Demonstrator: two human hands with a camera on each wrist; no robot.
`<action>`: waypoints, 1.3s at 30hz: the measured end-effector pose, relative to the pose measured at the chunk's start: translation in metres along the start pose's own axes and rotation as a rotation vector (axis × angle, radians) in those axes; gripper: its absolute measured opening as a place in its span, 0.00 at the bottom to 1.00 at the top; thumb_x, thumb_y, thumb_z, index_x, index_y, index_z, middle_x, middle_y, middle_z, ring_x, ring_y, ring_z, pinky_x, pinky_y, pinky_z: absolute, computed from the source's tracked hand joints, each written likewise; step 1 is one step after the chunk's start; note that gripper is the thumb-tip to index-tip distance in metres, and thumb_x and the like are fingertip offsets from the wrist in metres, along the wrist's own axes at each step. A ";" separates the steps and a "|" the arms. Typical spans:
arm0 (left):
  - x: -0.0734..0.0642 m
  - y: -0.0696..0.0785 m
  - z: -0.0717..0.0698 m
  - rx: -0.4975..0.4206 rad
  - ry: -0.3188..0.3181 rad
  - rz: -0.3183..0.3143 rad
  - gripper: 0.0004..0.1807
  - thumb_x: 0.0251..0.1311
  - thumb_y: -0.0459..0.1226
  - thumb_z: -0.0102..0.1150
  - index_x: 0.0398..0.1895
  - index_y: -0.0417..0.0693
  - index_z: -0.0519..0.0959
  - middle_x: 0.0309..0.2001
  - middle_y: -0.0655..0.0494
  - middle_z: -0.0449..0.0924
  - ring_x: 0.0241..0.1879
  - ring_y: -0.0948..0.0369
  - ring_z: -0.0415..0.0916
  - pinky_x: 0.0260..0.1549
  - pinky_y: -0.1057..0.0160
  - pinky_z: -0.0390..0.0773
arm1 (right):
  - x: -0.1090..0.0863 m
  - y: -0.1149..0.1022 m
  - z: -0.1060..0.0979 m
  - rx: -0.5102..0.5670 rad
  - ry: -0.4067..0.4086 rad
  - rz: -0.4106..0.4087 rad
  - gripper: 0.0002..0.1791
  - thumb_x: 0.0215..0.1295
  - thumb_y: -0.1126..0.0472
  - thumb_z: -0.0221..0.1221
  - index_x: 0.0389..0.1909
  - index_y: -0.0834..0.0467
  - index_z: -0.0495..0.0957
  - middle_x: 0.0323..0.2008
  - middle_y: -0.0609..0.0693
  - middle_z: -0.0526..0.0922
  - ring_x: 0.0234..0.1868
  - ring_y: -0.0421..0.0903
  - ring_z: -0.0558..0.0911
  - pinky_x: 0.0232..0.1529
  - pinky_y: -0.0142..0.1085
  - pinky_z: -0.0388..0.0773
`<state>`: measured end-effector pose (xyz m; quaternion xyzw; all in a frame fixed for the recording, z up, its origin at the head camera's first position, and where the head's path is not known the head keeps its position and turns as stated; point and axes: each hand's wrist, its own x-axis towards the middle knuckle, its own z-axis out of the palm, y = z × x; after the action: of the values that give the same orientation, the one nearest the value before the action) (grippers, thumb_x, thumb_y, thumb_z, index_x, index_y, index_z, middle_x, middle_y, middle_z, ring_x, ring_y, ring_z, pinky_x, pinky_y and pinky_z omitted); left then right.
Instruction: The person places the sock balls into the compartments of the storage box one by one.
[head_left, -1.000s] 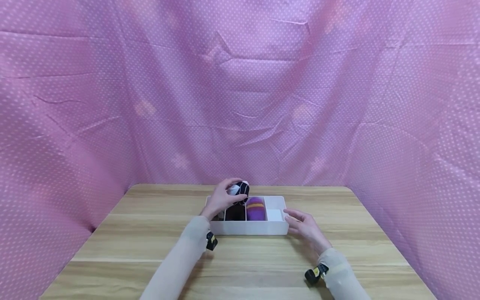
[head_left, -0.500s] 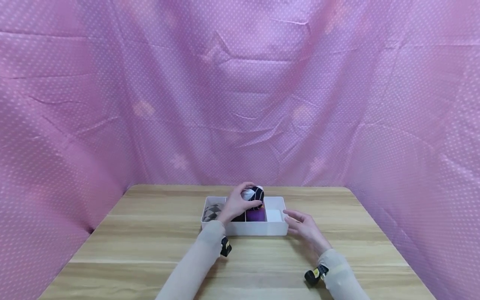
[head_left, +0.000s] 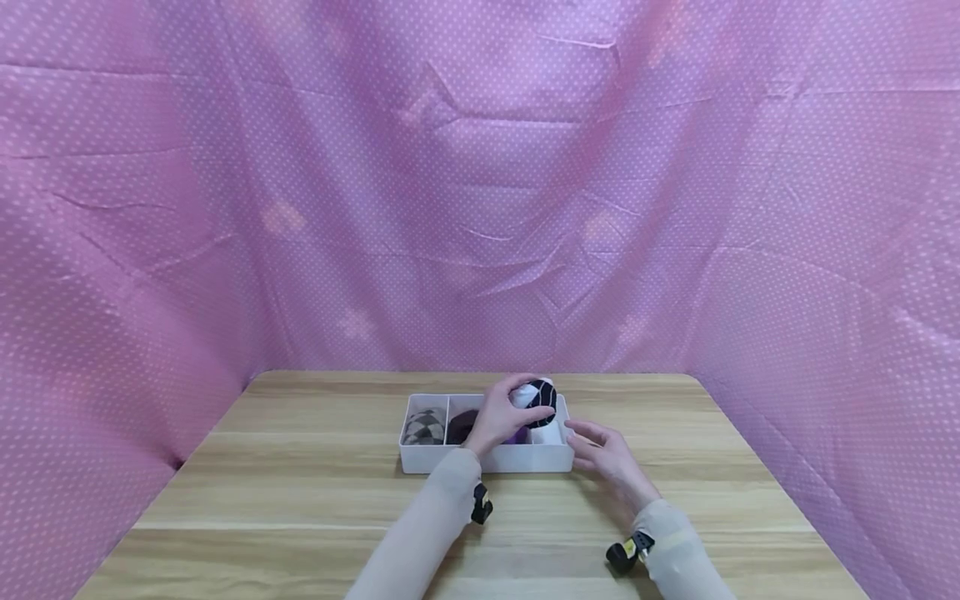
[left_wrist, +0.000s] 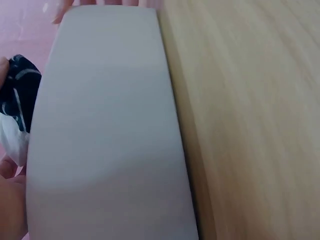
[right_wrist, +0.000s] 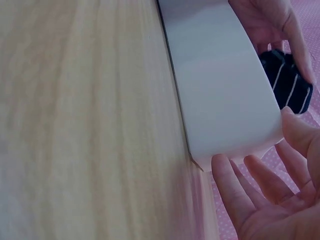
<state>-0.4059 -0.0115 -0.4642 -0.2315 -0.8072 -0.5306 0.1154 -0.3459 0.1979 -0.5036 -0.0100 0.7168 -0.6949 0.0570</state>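
My left hand (head_left: pixel 497 418) pinches a rolled sock (head_left: pixel 544 405), black with white lines and a white part, above the right end of a white divided box (head_left: pixel 487 459). In the left wrist view the rolled sock (left_wrist: pixel 22 92) shows beyond the box's front wall (left_wrist: pixel 107 125). Spread, fairly straight fingers of my right hand (head_left: pixel 611 460) touch the box's right end; the right wrist view has the thumb at its upper edge. A grey-brown checked roll (head_left: pixel 424 426) lies in the leftmost compartment. Beside it sits a dark brown roll (head_left: pixel 460 427); a purple roll (head_left: pixel 519 436) is mostly hidden by my left hand.
The box stands on a wood-grain table (head_left: pixel 300 475). Pink dotted cloth (head_left: pixel 480 208) hangs behind the table and along both sides. Something white (head_left: pixel 549 433) lies in the rightmost compartment, partly covered by the held sock.
My left hand has carried the rolled sock rightward across the box, from above the brown roll to the rightmost compartment, and slightly lower. The checked roll is uncovered. My right hand stays at the box's end.
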 end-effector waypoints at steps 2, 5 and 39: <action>-0.001 0.001 0.006 0.008 0.008 0.009 0.33 0.45 0.48 0.78 0.58 0.53 0.79 0.53 0.56 0.82 0.50 0.60 0.78 0.49 0.63 0.77 | -0.001 0.000 -0.001 0.006 0.004 -0.009 0.26 0.69 0.61 0.59 0.66 0.63 0.69 0.65 0.66 0.71 0.49 0.54 0.85 0.54 0.45 0.80; -0.002 0.003 0.015 0.032 0.025 0.018 0.34 0.44 0.47 0.78 0.58 0.52 0.79 0.53 0.55 0.83 0.49 0.60 0.78 0.47 0.64 0.77 | -0.003 0.000 -0.001 0.011 0.010 -0.028 0.26 0.69 0.62 0.59 0.65 0.64 0.70 0.64 0.66 0.72 0.49 0.51 0.84 0.53 0.45 0.81; -0.026 0.019 0.037 0.123 0.018 -0.054 0.26 0.52 0.42 0.73 0.56 0.48 0.80 0.51 0.48 0.84 0.44 0.54 0.82 0.43 0.65 0.81 | -0.022 0.002 -0.021 0.017 -0.022 -0.025 0.28 0.65 0.66 0.62 0.65 0.66 0.69 0.62 0.66 0.73 0.49 0.49 0.84 0.52 0.43 0.82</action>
<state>-0.3717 0.0217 -0.4756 -0.1972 -0.8431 -0.4850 0.1226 -0.3263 0.2210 -0.5034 -0.0262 0.7101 -0.7014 0.0560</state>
